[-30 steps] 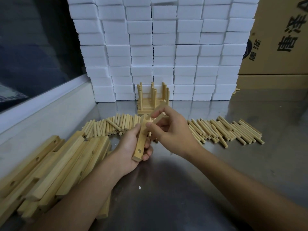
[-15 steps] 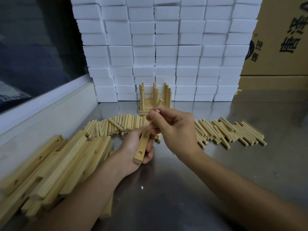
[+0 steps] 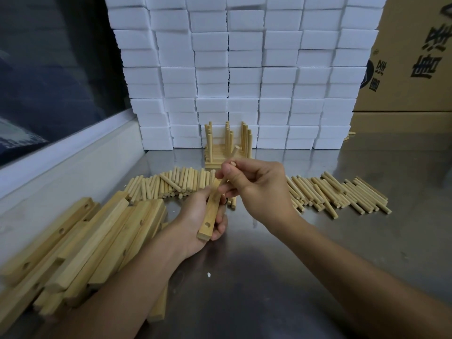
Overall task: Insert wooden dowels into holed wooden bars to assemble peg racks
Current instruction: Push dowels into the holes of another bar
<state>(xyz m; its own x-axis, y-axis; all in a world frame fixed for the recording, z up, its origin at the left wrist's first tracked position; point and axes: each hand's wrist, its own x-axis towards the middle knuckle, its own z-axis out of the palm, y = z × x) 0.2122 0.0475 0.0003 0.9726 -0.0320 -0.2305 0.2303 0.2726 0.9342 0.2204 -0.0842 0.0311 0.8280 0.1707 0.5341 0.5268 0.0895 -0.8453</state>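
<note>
Left hand (image 3: 195,217) gripping holed bar (image 3: 210,211) above steel table (image 3: 269,277). Right hand (image 3: 256,189) pinching dowel (image 3: 226,176), now tipped steeper than a second ago, tip down at bar's hole. Looks mid-insertion; end hole unfilled. Finished racks (image 3: 227,145) behind.

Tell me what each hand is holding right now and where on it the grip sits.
The left hand grips a holed wooden bar around its middle. The right hand pinches a dowel along its shaft between thumb and fingers.
</note>
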